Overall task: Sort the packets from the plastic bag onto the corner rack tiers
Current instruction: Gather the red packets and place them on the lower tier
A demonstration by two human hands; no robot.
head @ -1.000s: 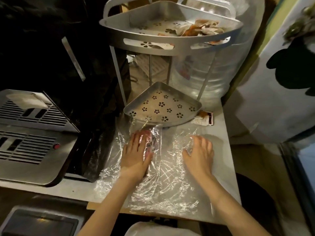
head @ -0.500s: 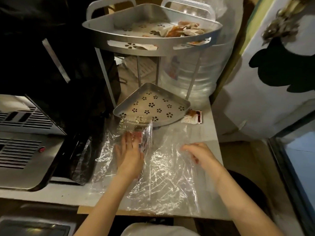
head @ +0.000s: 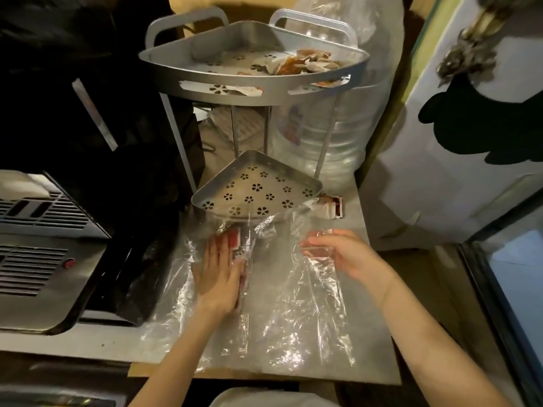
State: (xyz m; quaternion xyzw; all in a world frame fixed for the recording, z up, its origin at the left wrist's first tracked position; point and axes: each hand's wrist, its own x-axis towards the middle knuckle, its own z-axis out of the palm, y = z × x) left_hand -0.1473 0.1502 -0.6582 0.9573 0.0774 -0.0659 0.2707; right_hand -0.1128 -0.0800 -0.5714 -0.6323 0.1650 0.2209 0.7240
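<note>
Head view: left hand (head: 219,277), fingers straight, presses red packets (head: 235,240) inside the clear plastic bag (head: 291,312) just before the rack's lower tier (head: 255,189); right hand (head: 340,254) pinches the bag's raised edge.

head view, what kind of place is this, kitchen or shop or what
Probably a home kitchen or pantry corner. A metal corner rack holding packets stands on a counter, beside a vented steel appliance and a big clear water jug.
</note>
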